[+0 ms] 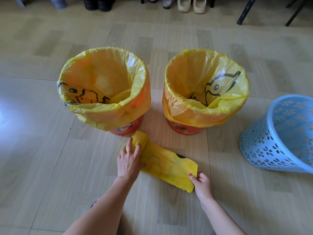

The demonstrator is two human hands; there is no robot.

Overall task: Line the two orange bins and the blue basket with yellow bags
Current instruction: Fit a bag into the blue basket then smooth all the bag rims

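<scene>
Two orange bins stand side by side on the floor, the left bin [126, 127] and the right bin [184, 128]. Each holds a yellow bag folded over its rim, the left liner [101, 77] and the right liner [203, 78]. A blue perforated basket [274, 138] leans tilted at the right with no bag in it. In front of the bins lies a roll of yellow bags [139, 139], partly unrolled into a flat strip [169, 168]. My left hand [129, 160] presses on the roll. My right hand [202, 184] pinches the strip's free end.
Several shoes [184, 4] line the far wall at the top. Dark furniture legs [245, 11] stand at the top right. Wood-pattern floor [42, 150] surrounds the bins, with bare floor to the left and in front.
</scene>
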